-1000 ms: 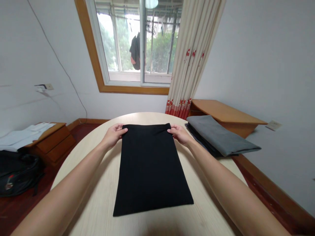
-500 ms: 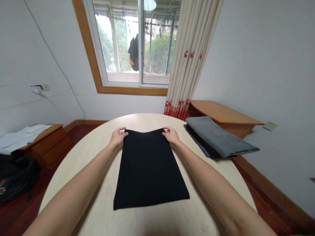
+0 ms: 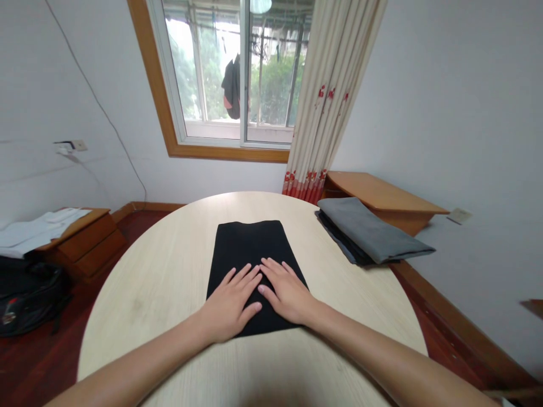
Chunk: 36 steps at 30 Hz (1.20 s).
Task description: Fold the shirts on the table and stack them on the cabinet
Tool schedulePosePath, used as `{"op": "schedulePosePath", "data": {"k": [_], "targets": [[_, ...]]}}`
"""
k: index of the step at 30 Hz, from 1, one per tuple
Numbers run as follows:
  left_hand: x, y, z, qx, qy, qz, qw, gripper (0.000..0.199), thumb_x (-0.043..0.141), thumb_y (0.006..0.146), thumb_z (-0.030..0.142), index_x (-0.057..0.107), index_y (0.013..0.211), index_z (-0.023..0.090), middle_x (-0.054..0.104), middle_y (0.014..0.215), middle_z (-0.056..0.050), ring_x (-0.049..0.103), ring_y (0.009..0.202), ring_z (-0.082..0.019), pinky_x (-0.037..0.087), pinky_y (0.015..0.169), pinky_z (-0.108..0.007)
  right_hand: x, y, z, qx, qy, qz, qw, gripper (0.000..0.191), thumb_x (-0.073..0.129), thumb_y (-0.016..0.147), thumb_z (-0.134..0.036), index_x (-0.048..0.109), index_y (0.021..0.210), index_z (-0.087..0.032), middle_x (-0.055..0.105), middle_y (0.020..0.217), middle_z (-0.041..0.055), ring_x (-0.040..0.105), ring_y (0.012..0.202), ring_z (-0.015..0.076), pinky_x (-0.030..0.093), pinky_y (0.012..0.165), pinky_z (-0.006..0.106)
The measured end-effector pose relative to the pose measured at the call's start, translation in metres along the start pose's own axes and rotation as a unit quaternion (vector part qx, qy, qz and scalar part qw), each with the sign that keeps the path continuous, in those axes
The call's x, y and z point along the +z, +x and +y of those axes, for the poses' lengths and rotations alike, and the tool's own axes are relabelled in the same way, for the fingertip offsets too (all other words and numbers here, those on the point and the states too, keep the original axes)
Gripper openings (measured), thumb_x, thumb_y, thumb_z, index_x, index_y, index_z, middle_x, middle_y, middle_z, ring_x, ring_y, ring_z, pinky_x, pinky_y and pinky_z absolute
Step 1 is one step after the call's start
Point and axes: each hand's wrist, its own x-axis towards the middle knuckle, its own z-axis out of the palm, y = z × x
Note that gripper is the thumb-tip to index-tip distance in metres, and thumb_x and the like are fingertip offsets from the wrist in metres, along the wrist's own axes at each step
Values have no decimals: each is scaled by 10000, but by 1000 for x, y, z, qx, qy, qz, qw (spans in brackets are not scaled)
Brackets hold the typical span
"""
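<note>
A folded black cloth, perhaps a garment, lies flat on the round pale wooden table. My left hand rests palm down on its lower left part, fingers stretched out. Beside it my right hand lies flat on the cloth's lower right part, fingers extended. The fingertips of both hands nearly meet over the middle of the cloth. Both hands are open and grip nothing. They cover much of the cloth's near half.
A stack of folded grey and dark cloths sits at the table's right edge. Behind it stands a wooden desk. A curtain hangs by the window. At left are a drawer cabinet with papers and a black bag.
Both hands have let go of the cloth's far corners and come toward me, now lying flat on its near half. The cloth's near edge appears slightly farther from me.
</note>
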Motion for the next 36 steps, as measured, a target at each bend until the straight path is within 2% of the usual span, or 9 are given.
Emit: {"op": "schedulePosePath", "data": {"k": [5, 9, 12, 15, 18, 21, 26, 32, 36], "targets": [[1, -31, -13, -30, 26, -15, 999, 614, 366, 1012, 540, 364, 1557, 257, 290, 1632, -87, 221, 1526, -288, 158, 1235, -533, -3, -44, 26, 34, -42, -8, 998, 578, 331, 1028, -463, 386, 1548, -216, 305, 1624, 79, 249, 1520, 268, 192, 1234, 529], [-9, -32, -32, -50, 35, -6, 998, 681, 397, 980, 614, 359, 1560, 260, 278, 1634, -91, 179, 1535, -303, 132, 1233, -546, -15, -43, 52, 79, -68, -15, 994, 592, 325, 1026, -472, 397, 1542, -193, 340, 1605, 115, 314, 1493, 295, 215, 1213, 566], [-16, -1, -47, -62, 41, 19, 997, 686, 370, 984, 621, 375, 1554, 240, 261, 1640, -91, 159, 1540, -303, 136, 1230, -541, -23, -9, 52, 63, -84, 10, 994, 597, 344, 1021, -486, 414, 1533, -188, 344, 1603, 130, 311, 1493, 300, 198, 1217, 556], [-19, 50, -64, -62, 67, 50, 995, 660, 378, 990, 579, 418, 1531, 204, 249, 1646, -95, 147, 1541, -311, 116, 1234, -536, -23, 48, 46, 2, -86, 21, 996, 605, 366, 1020, -470, 377, 1550, -178, 291, 1630, 117, 234, 1524, 275, 158, 1236, 507], [-16, 93, -85, -95, 89, 41, 991, 632, 378, 996, 528, 445, 1512, 168, 269, 1639, -113, 152, 1540, -316, 117, 1229, -548, -16, 100, 51, 28, -93, -14, 995, 609, 382, 1019, -431, 344, 1561, -157, 248, 1644, 123, 191, 1536, 277, 147, 1230, 538], [-13, 107, -110, -119, 78, 25, 990, 645, 354, 996, 537, 429, 1520, 168, 270, 1638, -117, 165, 1538, -312, 137, 1220, -560, -10, 125, 72, 61, -91, -28, 994, 628, 354, 1024, -475, 322, 1569, -164, 229, 1650, 117, 178, 1539, 279, 147, 1226, 549], [-16, 93, -148, -146, 24, 43, 988, 673, 335, 988, 552, 378, 1551, 184, 252, 1643, -119, 182, 1533, -318, 180, 1211, -543, -13, 118, 116, 114, -76, -22, 990, 684, 308, 1024, -551, 283, 1583, -159, 255, 1641, 137, 222, 1527, 281, 182, 1222, 528], [-20, 60, -172, -189, 41, 47, 980, 628, 272, 1014, 496, 358, 1558, 194, 279, 1633, -117, 226, 1523, -299, 206, 1203, -560, -21, 79, 146, 160, -80, -15, 984, 610, 237, 1045, -453, 309, 1573, -156, 249, 1646, 114, 204, 1533, 262, 170, 1229, 522], [-21, 22, -166, -108, 47, 74, 990, 598, 291, 1010, 387, 355, 1555, 149, 248, 1645, -118, 243, 1519, -286, 245, 1220, -518, -17, 38, 145, 102, -72, 9, 992, 574, 305, 1019, -369, 367, 1549, -157, 329, 1617, 127, 274, 1511, 264, 208, 1216, 542]]}}
